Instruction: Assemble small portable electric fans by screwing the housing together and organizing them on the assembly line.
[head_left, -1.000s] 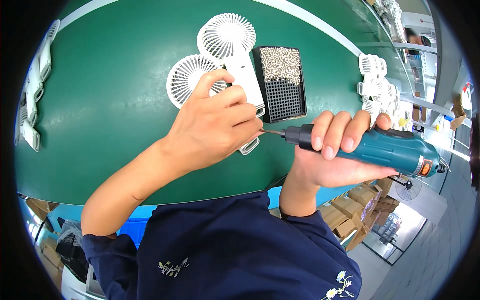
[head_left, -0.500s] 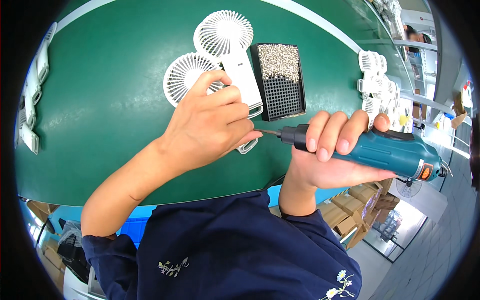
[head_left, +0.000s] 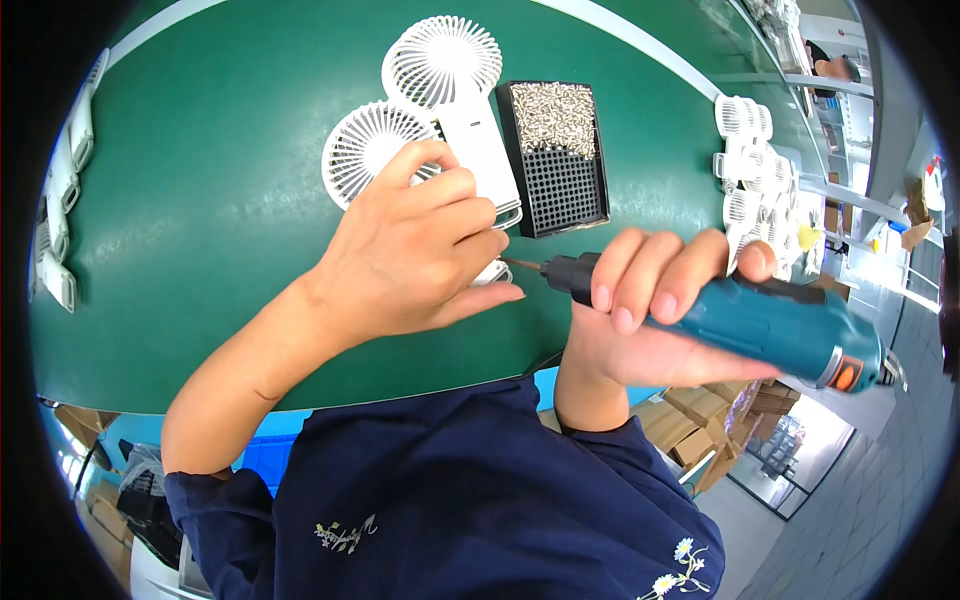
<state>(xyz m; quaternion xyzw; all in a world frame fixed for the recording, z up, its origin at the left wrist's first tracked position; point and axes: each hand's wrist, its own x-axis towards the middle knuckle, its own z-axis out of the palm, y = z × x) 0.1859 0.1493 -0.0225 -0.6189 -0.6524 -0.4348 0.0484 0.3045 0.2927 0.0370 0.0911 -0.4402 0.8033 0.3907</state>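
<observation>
Hiding partly: nearer white fan (head_left: 362, 150)

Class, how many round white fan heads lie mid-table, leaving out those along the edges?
2: the far fan head, left of the black tray; the near fan head, partly behind the left hand, which might hide others.

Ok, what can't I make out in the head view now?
Head view:
Lower fan: handle mostly behind left hand.
Bit: tip's contact hidden by that hand.
Teal screwdriver: rear label motion-blurred.
Fans at left rim: cut off by dark fisheye edge.
Screws: too small to count singly.
</observation>
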